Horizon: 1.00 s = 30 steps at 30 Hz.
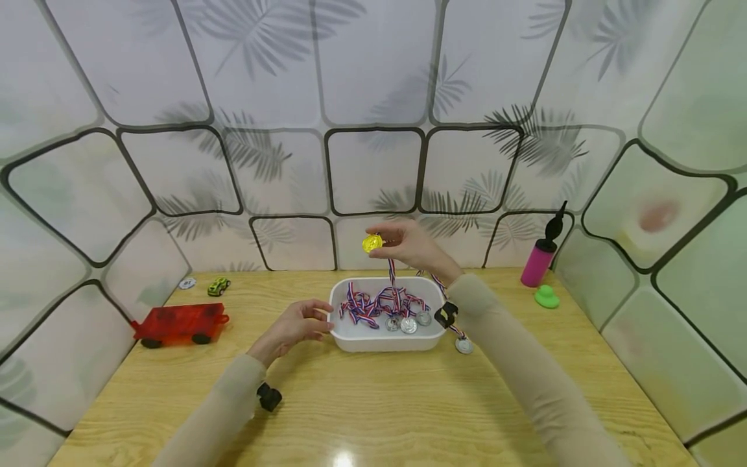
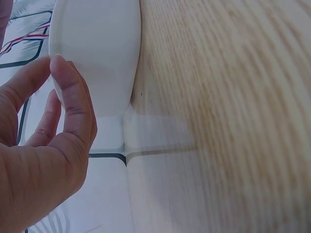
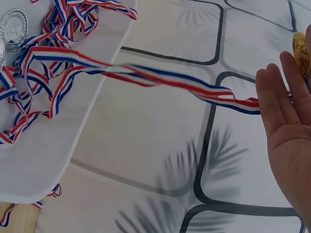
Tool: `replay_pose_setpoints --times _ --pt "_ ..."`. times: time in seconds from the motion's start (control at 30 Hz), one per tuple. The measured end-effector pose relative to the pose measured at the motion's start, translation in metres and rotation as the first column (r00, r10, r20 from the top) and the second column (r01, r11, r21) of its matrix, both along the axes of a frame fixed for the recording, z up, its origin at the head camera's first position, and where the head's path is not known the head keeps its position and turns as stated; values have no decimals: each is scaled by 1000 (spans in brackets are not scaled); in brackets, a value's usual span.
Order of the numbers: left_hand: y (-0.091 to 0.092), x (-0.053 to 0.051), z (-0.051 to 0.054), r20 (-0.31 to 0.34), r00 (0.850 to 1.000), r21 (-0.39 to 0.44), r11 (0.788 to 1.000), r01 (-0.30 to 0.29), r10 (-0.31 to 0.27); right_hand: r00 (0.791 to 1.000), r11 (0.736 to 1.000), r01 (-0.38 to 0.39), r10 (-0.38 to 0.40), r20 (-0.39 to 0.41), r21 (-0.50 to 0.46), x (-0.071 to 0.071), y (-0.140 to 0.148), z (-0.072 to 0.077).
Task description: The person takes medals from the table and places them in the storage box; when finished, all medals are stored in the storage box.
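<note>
Above the white plastic tub (image 1: 385, 346), my right hand (image 1: 411, 245) pinches a gold medal (image 1: 372, 243) between thumb and fingers. Its red, white and blue ribbon (image 3: 170, 83) trails down into the tub. My left hand (image 1: 297, 324) grips the tub's left rim, its bent fingers and thumb meeting at the edge in the left wrist view. Inside the tub lie tangled striped ribbons (image 1: 364, 308) and several silver medals (image 1: 408, 325). Another silver medal (image 1: 463, 345) lies on the table just right of the tub, its ribbon running behind my right wrist.
A red toy wagon (image 1: 182, 324), a small green toy car (image 1: 218, 287) and a round white badge (image 1: 187, 283) are on the left of the wooden table (image 1: 373, 408). On the right stand a pink-and-black pump (image 1: 539, 259) and a green toy (image 1: 546, 297). Patterned walls enclose the table.
</note>
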<state>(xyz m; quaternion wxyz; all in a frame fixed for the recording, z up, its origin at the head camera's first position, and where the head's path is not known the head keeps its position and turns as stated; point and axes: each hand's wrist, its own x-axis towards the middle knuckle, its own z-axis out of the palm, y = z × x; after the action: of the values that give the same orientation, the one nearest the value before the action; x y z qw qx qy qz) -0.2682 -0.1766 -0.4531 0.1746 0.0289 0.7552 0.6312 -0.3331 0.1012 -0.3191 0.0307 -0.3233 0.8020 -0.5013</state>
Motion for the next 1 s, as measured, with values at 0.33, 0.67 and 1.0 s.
replay_pose_setpoints --times 0.33,0.67,1.0 --pt "0 -1 0 2 1000 29 999 16 -16 999 999 -37 38 -36 29 -6 -28 -6" --pt "0 0 3 13 1000 30 999 20 -20 995 989 -90 83 61 117 -4 -29 -35" --pt "0 1 3 16 1000 40 999 26 -26 978 977 -161 140 152 138 -7 -27 -67"
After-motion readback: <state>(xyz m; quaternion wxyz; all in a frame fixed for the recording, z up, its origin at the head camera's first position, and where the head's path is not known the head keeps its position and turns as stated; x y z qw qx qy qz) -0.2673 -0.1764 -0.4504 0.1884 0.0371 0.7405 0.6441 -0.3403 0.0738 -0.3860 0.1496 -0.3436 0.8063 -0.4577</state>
